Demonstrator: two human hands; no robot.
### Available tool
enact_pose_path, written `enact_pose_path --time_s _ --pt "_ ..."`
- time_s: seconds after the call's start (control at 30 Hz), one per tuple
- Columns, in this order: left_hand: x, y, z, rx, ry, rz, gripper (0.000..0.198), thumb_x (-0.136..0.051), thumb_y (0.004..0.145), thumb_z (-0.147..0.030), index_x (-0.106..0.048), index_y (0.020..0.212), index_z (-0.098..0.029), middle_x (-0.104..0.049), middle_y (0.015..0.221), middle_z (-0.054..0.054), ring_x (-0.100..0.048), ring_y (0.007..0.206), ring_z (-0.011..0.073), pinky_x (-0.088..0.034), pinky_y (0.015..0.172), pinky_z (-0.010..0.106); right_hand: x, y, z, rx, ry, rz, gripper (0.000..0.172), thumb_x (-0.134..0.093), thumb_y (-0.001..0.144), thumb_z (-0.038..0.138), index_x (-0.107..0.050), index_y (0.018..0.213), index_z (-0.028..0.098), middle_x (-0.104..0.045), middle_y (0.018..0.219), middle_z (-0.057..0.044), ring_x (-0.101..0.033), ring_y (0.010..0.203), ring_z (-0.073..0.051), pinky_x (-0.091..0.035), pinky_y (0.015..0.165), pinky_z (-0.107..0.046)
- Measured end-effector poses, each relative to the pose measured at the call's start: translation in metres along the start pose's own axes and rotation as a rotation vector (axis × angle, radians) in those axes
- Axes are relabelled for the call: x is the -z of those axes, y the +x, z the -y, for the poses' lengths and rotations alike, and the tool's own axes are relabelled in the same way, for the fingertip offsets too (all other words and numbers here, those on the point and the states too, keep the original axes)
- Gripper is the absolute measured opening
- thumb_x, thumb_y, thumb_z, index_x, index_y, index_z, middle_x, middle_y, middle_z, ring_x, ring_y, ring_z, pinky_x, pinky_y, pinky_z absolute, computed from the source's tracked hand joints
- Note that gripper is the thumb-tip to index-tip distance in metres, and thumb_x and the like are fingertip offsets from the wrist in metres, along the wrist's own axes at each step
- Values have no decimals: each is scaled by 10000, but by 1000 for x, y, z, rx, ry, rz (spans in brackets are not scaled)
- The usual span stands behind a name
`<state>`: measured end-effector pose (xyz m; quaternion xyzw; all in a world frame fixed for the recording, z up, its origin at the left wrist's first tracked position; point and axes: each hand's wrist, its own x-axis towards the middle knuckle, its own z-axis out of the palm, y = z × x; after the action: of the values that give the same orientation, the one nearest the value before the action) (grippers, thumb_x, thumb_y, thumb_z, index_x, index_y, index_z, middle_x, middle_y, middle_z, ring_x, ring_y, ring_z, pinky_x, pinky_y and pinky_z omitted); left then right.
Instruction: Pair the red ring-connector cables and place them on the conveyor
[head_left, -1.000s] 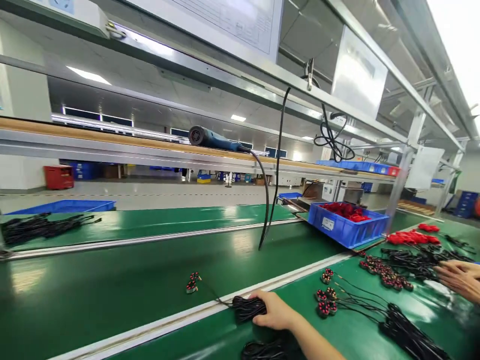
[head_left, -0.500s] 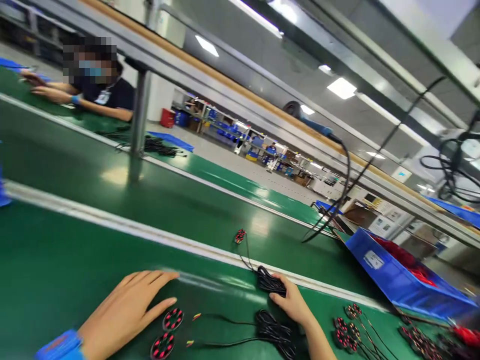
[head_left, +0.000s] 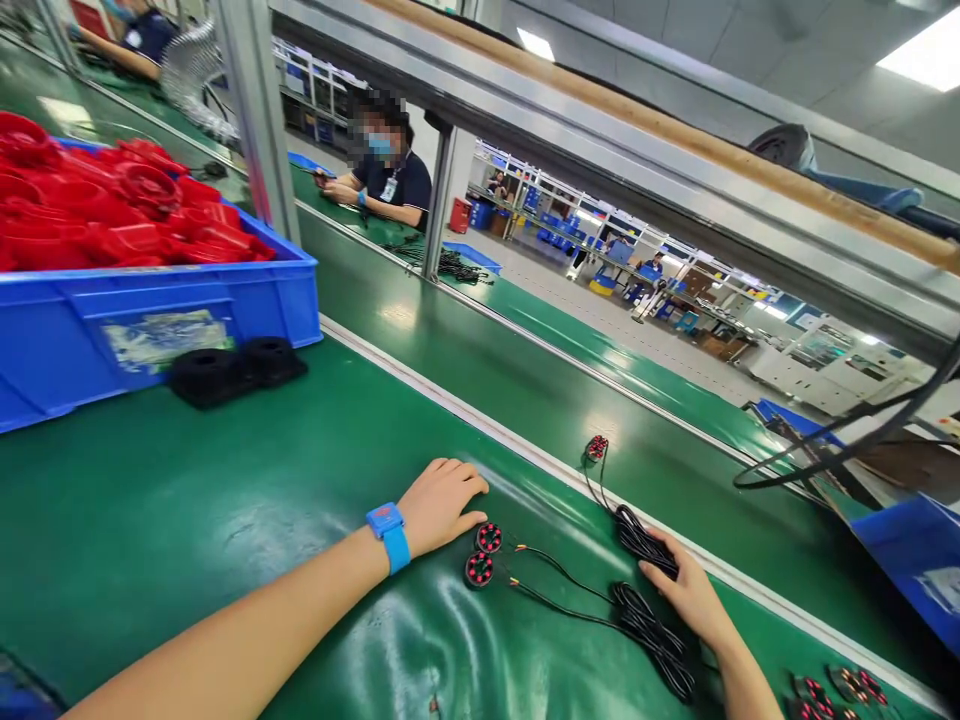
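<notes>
My left hand (head_left: pixel 446 505), with a blue wristband, rests on the green mat with its fingers stretched out and nothing in it. Beside its thumb lie two round motor stators with red-and-black windings, one upper (head_left: pixel 490 537) and one lower (head_left: pixel 479 569). My right hand (head_left: pixel 690 590) has its thumb and fingers around a coiled black cable (head_left: pixel 637 535) at the white rail. A thin lead runs from that cable to another stator (head_left: pixel 597 448) beyond the rail. Just below lie more coiled black cables (head_left: pixel 649 630), their bare coloured wire ends pointing at the two stators.
A blue bin (head_left: pixel 277 300) heaped with red plastic parts (head_left: pixel 90 215) stands at left, black round parts (head_left: pixel 236 372) before it. Several stators (head_left: pixel 847 690) lie lower right, near another blue bin (head_left: pixel 911 560). A metal beam (head_left: pixel 600 130) crosses overhead. A co-worker (head_left: pixel 394 170) sits across.
My view has swung left and drawn back, bringing the bin of red parts into sight. My right hand stays on the coiled cable; my left hand is still beside the two stators.
</notes>
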<state>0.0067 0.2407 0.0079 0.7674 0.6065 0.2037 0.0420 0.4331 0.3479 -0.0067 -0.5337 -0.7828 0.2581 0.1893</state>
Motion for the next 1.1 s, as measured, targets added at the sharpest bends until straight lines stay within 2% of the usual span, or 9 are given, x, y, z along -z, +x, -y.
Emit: enact_pose_path --time_s 0.2,0.4,0.57,0.73,0.93,1.1 --pt "-1 0 1 22 -27 43 236 -727 860 -318 -651 1054 -206 -639 1029 52 -566 999 264 -403 927 426 0 -1 4 -38 -35 15 651 -556 799 588 -529 1303 175 -609 1268 -94 -618 1075 -290 -505 965 -426" --pt "-1 -1 2 10 -68 11 293 -731 852 -303 -632 1113 -217 -643 1043 45 -574 1008 268 -419 946 450 -2 1 1 -25 -50 -11 670 -537 789 588 -519 1299 154 -572 1325 -111 -532 1224 -295 -402 1083 -427" --pt "-5 -3 6 -43 -109 -76 304 -664 886 -317 -603 1176 -248 -636 1132 47 -584 1062 261 -452 946 439 -7 1 2 22 32 -12 607 -546 781 505 -525 1276 154 -602 1272 -117 -557 1177 -291 -384 1078 -432" --pt "-5 -6 7 -108 -121 -78 299 -560 937 -432 -609 1186 -275 -645 1162 43 -590 1099 270 -483 952 462 -11 -2 9 30 100 -29 564 -580 756 397 -550 1265 158 -620 1238 -101 -584 1115 -284 -421 1017 -398" --pt "-3 -2 16 -108 -125 -17 441 -548 897 -603 -655 1131 -245 -663 1152 77 -619 1086 294 -513 943 481 -11 -5 19 12 76 -58 554 -635 712 274 -592 1256 180 -662 1132 -74 -618 1009 -266 -461 893 -337" --pt "-15 1 20 -98 -172 -11 495 -530 868 -683 -676 1072 -256 -675 1116 70 -632 1051 292 -510 943 444 -3 -7 25 -16 135 -2 522 -685 704 269 -598 1211 184 -655 1111 -53 -607 1000 -239 -452 850 -293"
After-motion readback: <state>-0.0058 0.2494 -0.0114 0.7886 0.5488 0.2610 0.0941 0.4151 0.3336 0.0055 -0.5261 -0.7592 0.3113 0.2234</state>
